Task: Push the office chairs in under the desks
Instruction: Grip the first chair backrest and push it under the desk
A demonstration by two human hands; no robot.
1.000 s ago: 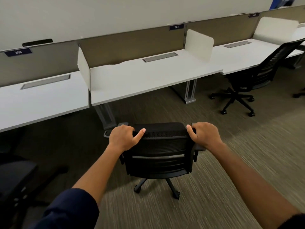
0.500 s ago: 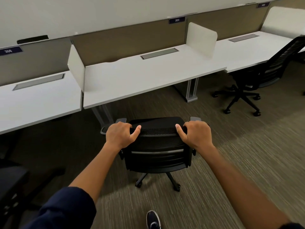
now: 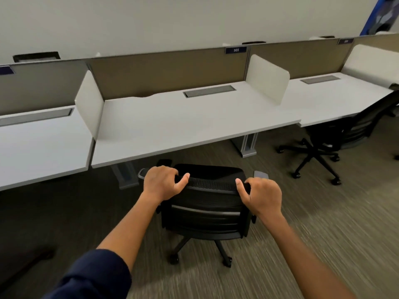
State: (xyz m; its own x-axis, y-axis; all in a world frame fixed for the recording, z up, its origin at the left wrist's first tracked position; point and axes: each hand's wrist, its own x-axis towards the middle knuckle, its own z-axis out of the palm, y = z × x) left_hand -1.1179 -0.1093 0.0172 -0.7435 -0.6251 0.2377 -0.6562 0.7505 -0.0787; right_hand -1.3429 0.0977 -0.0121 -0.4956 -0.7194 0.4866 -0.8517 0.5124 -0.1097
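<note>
Since the earlier frames the chair (image 3: pixel 205 203) has rolled forward toward the desk (image 3: pixel 194 126): its armrests, formerly well short of the front edge, now lie just beside that edge, and the desk fills more of the view. Nearest the camera, both forearms reach forward over the carpet (image 3: pixel 323 244), the left one emerging from a dark sleeve (image 3: pixel 92 275). The left hand (image 3: pixel 160 183) is closed over the left end of the backrest top rail, fingers curled over the far side and thumb pressed on the near face; the right hand (image 3: pixel 262 196) is closed on the right end in the same manner. The rail's long axis runs left to right, roughly parallel to the desk's front edge, so the push direction lies straight ahead of both hands, and neither hand is clearly nearer the desk. Beyond the rail, the seat is hidden by the backrest; the left armrest (image 3: pixel 143 173) sits close to the left desk leg (image 3: pixel 125 175), and this side is judged to have the tighter clearance. The right desk leg (image 3: pixel 248 145) stands well apart, leaving open room under the front edge. At the far right, a second chair (image 3: pixel 336 137) stands partly out from the neighbouring desk (image 3: pixel 334 100), not yet pushed in.
</note>
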